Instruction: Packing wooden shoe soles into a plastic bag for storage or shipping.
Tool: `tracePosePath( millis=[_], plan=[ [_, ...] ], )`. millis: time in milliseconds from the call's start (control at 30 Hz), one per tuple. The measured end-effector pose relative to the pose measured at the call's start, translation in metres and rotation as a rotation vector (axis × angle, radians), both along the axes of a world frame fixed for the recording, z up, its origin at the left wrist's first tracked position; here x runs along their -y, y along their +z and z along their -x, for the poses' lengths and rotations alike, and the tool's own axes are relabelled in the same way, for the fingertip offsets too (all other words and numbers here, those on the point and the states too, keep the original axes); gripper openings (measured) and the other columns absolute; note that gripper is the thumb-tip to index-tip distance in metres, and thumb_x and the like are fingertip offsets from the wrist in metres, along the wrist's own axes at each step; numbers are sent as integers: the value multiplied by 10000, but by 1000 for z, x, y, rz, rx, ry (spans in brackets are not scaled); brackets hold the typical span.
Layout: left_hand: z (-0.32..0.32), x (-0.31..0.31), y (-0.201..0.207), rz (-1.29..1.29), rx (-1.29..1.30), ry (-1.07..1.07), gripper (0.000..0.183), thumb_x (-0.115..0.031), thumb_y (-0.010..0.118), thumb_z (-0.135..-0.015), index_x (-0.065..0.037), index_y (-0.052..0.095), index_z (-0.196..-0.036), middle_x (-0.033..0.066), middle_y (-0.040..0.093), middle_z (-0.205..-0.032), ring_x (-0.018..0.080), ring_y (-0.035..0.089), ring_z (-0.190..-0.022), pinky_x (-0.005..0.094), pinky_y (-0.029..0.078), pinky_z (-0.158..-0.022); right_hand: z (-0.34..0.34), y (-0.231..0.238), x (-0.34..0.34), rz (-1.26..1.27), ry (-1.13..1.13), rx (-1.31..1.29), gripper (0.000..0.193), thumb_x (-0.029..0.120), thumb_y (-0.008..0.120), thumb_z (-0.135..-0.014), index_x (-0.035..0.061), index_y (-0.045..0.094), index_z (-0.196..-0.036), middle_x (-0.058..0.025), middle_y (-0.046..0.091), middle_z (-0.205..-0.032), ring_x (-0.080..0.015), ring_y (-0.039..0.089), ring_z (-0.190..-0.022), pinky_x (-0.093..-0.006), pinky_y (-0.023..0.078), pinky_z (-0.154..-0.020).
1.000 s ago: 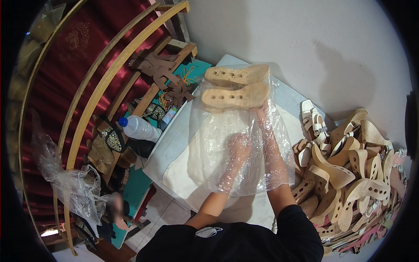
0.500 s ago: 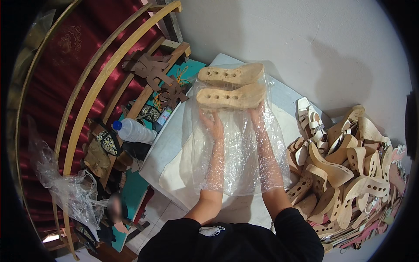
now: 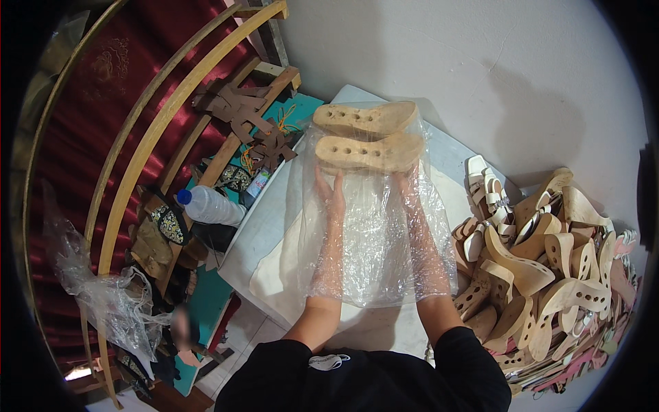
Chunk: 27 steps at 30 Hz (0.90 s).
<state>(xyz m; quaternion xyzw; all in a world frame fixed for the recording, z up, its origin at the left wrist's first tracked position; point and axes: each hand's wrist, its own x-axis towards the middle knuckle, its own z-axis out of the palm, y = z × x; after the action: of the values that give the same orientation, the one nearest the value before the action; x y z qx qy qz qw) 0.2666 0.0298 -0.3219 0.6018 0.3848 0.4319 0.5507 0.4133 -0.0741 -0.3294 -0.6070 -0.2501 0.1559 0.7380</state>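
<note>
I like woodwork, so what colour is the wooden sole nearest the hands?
The wooden sole is pale tan, best seen in the head view.

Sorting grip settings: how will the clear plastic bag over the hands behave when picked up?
Likely floppy: the clear plastic bag is heavily creased. Probably light for its size: the wooden soles show through thin film. Perhaps slippery, given the glossy highlights.

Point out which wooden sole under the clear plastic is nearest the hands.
The near wooden sole, lower in the picture: the left hand and right hand are at its lower edge; the far sole lies beyond it.
</note>
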Motion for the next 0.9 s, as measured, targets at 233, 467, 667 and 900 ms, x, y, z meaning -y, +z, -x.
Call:
tracePosePath(
  millis=[233, 467, 667, 900],
  plan=[
    [-3, -6, -6, -53, 55, -67, 795, -364, 553, -803, 65, 153, -1339, 232, 181, -1401, 324, 171, -1306, 408, 111, -1055, 6, 1, -1, -49, 10, -42, 650, 99, 578, -795, 33, 218, -1333, -98, 372, -1295, -211, 402, -1160, -325, 350, -956],
    [3, -9, -11, -131, -126, -57, 809, -347, 573, -792, 63, 140, -1338, 255, 181, -1390, 361, 156, -1302, 430, 130, -1051, 12, 10, -1, -16, 37, 48, 695, 50, 564, -762, 14, 173, -1336, -129, 361, -1282, -216, 363, -1187, -336, 299, -990],
    [-4, 13, -5, -466, -244, -6, 783, -181, 616, -738, 82, 159, -1317, 301, 208, -1349, 402, 194, -1271, 453, 188, -1035, 26, -8, 4, 43, -189, 192, 723, 142, 551, -841, 20, 82, -1377, -177, 280, -1362, -255, 288, -1251, -348, 248, -1021],
    [9, 9, -3, -462, -370, 7, 870, -198, 644, -692, 42, 118, -1342, 294, 304, -1284, 398, 282, -1206, 460, 221, -1005, 50, 9, 4, 305, -299, 186, 629, 146, 559, -831, -56, 231, -1329, -234, 278, -1360, -314, 264, -1270, -361, 196, -1047]
  ],
)
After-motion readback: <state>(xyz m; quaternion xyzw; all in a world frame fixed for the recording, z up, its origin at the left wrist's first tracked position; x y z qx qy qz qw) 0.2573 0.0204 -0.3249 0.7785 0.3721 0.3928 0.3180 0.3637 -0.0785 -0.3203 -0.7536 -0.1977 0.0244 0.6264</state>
